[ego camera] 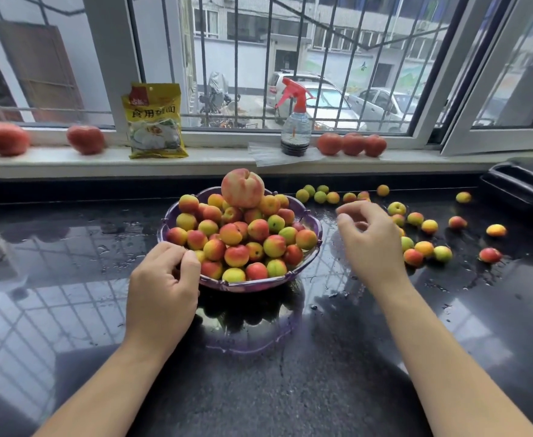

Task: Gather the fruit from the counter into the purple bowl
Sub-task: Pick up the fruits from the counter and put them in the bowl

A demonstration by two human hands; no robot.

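Loose fruit (424, 249) just right of right hand (370, 238), empty, fingers lax; left hand (164, 279) grips purple bowl (315, 230) rim, farther.

A home kitchen, at a worktop under a street-facing window.

Beneath the hands lies a glossy black stone worktop (258, 389), wet in spots. Beyond the hands runs a white window sill (214, 157) holding a yellow food packet (154, 121) printed with Chinese characters, a red-topped spray bottle (296, 121) and loose tomatoes (351, 144). Past the sill, a barred sliding window (321, 58) looks onto parked cars (381, 105) and apartment blocks (a ground-floor or low flat, by the look).
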